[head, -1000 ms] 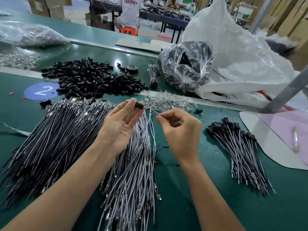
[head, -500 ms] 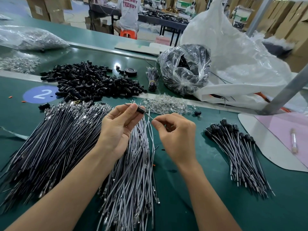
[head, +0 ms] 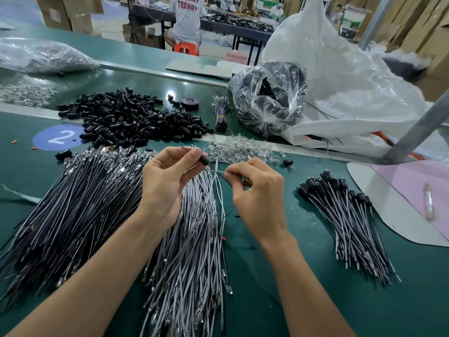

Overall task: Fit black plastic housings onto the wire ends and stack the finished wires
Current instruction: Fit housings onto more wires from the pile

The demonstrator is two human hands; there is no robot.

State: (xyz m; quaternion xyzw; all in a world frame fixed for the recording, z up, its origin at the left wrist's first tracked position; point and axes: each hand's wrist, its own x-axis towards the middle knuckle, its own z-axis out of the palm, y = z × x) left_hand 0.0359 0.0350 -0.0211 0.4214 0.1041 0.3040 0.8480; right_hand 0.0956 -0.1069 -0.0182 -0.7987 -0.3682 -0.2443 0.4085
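at about nine o'clock from the hands a broad fan of dark wires (head: pixel 73 210) lies on the green table (head: pixel 303 300), and at eleven o'clock sits a heap of loose black housings (head: pixel 131 117) beside a blue disc (head: pixel 58 137) marked 2. the left hand (head: pixel 167 183) is raised over the middle pile of grey wires (head: pixel 189 251), thumb and forefinger clamped on one black housing (head: pixel 203 159), with a thin dark tip poking out toward ten o'clock. just at three o'clock of it the right hand (head: pixel 257 198) has its fingers curled, thumb and forefinger pinching a grey wire (head: pixel 217 171) whose end points at that housing; whether the end is inside cannot be told. at one o'clock lie a scatter of clear bits (head: pixel 240 149) and a lone housing (head: pixel 288 162). at three o'clock the finished wires (head: pixel 345 215) lie stacked, caps at the far end, well apart from the hands.
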